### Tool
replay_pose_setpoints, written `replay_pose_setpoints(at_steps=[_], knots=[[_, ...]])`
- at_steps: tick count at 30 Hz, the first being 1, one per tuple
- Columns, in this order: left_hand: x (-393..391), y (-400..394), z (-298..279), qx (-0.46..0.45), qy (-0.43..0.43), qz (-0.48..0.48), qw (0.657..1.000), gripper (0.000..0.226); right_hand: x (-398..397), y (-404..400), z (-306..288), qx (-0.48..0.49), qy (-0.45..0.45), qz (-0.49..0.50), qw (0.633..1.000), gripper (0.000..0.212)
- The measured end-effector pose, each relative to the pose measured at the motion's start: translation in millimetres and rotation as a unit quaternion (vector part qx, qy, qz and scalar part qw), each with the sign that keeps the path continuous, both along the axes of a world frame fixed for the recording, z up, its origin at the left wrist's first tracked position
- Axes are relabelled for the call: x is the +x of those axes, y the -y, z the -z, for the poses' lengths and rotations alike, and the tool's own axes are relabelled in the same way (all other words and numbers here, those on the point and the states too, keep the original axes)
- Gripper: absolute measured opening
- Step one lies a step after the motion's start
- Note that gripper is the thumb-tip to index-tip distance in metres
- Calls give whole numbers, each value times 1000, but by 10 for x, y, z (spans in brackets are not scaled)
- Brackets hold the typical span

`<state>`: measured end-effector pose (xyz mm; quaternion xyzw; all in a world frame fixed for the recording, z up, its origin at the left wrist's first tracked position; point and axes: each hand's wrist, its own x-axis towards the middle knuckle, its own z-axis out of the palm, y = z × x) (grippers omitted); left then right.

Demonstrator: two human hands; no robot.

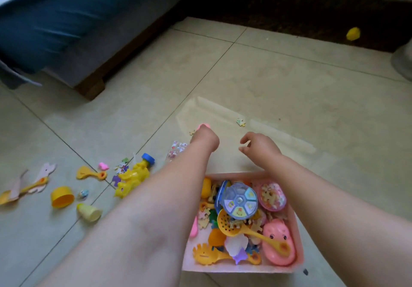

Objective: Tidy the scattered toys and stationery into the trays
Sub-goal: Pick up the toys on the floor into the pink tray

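The left hand point(205, 140) covers most of a pink toy point(204, 126), so its shape stays unclear.

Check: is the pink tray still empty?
No, the pink tray is packed with toys, including a pink pig-faced toy and a yellow slotted spoon.

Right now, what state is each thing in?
pink tray: upright, heaped with toys
left hand: fingers curled round a pink toy
right hand: loosely curled, holding nothing
yellow cup: lying on its side
puzzle piece: flat on the floor
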<state>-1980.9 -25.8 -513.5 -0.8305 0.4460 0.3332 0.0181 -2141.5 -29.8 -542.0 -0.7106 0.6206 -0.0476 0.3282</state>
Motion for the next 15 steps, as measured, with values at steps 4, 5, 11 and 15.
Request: replay_pose_setpoints(at_steps=[4,5,11,15], knots=[[56,130,129,-68,-43,-121,989,52,157,210,66,33,-24,8,999,33],[96,157,158,-80,-47,-138,986,53,193,267,85,38,-29,16,999,34],[295,270,486,-142,-47,-136,979,52,241,590,215,26,-5,146,989,35],[266,322,668,-167,0,-87,982,52,273,780,361,52,6,177,983,54]])
